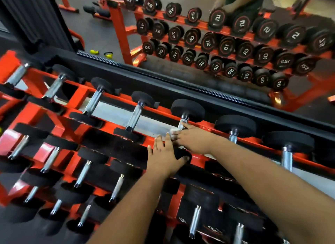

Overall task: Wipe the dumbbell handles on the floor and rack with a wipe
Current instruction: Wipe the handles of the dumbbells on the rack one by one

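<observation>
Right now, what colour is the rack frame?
Orange-red, clearest in the head view on the rack frame.

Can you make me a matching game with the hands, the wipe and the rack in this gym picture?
Things:
1. left hand
2. right hand
3. wipe
4. rack

Descriptions:
A. painted orange
B. small and white, held against a shiny dumbbell handle
C. fingers spread flat on a black dumbbell head
D. holding the wipe on the top-row handle

Pairs: 1-C, 2-D, 3-B, 4-A
</observation>
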A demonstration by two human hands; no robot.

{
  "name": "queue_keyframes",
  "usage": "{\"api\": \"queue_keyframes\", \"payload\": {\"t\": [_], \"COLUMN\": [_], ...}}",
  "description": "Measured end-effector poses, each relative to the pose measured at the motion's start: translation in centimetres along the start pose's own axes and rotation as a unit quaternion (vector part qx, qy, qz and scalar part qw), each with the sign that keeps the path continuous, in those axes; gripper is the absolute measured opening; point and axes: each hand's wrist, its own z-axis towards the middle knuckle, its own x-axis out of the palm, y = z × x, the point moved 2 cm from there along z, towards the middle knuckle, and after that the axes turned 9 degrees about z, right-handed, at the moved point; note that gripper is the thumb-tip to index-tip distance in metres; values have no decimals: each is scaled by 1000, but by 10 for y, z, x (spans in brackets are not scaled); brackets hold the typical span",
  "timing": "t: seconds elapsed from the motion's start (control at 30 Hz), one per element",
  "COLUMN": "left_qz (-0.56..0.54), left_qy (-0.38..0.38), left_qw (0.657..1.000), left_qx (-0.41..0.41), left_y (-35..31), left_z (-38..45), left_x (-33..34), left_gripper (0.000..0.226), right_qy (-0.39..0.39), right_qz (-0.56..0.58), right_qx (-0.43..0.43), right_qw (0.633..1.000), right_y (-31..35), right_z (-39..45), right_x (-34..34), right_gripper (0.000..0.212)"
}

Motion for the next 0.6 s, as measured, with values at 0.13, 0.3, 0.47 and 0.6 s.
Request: {"api": "queue_keyframes", "payload": {"t": [0.13, 0.3, 0.47, 0.6], "left_qz": [-11, -7, -4, 3], "left_qy": [11, 22, 26, 44], "left_qw": [1000, 1000, 1000, 999], "left_qx": [6, 14, 12, 12], "left_y": [1, 1, 3, 2], "left_z": [0, 0, 4, 3], "left_x": [0, -1, -1, -2], "left_gripper": [116, 115, 115, 115], "right_qy": [8, -120, -297, -301], "right_qz": [-50, 129, 588, 674], "right_qx": [-61, 190, 299, 324], "right_qw": [997, 966, 690, 592], "right_y": [-1, -15, 39, 35], "right_z": [-19, -24, -8, -4], "right_x": [0, 19, 44, 37], "right_gripper": [57, 71, 54, 43]}}
